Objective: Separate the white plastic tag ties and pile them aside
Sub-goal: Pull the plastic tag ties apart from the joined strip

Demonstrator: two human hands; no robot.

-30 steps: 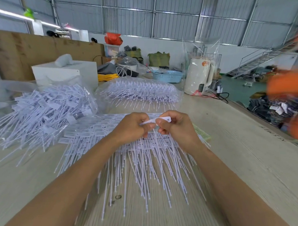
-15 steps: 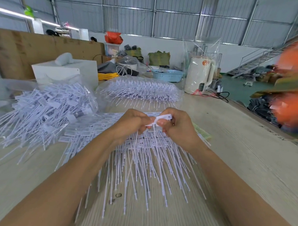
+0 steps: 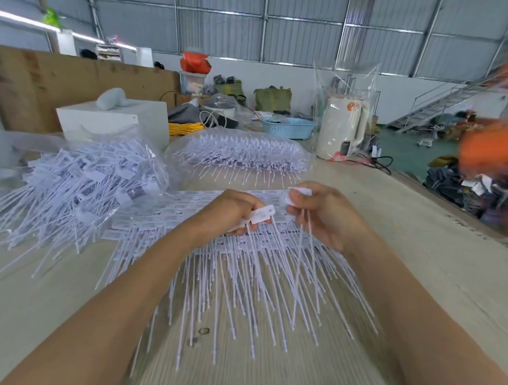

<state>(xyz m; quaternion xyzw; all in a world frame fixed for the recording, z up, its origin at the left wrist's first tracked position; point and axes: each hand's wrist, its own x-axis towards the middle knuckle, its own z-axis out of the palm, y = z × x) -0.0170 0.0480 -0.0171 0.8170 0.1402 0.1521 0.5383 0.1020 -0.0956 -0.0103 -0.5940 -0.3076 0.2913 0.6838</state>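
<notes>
Tag ties (image 3: pixel 263 214) pinched in both hands, L (image 3: pixel 231 211) low, R (image 3: pixel 323 212) raised w/ separate tie (image 3: pixel 299 193).

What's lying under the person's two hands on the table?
Under the left hand and right hand lies a flat sheet of joined white tag ties, tails fanning toward the camera, on the wooden table. The hands and forearms cover part of it.

No text can be read: print on the tag (image 3: pixel 263 214) near frame centre and on the piled tags (image 3: pixel 81 179) at left is blurred.
</notes>
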